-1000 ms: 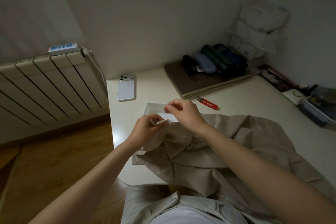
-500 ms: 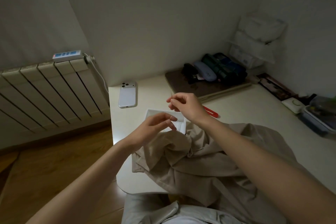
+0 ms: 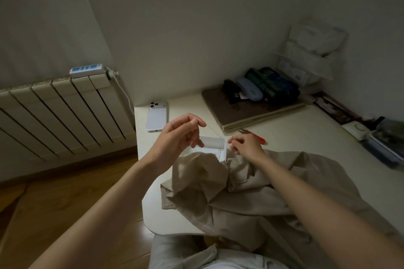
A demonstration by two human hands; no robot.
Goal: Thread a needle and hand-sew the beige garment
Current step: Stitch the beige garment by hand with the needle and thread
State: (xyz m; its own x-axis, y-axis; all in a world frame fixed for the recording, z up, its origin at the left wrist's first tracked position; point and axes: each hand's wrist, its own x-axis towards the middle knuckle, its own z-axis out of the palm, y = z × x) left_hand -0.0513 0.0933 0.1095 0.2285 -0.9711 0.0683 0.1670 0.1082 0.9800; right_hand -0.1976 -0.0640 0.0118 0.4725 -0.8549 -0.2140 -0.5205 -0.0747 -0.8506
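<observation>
The beige garment lies crumpled on the white table in front of me and spills toward my lap. A thin pale thread is stretched between my hands above it. My left hand is raised over the table's left part and pinches one end of the thread between thumb and forefinger. My right hand sits lower, just above the garment, and pinches the other end; a needle seems to be in its fingertips, too small to make out.
A small white box lies under my hands. Red-handled snips lie just behind my right hand. A white phone lies at the table's back left. A brown board with pouches, containers at the right edge, a radiator at left.
My left hand let go of the garment and rose up and left. My right hand moved right and down. The thread is now drawn taut between them.
</observation>
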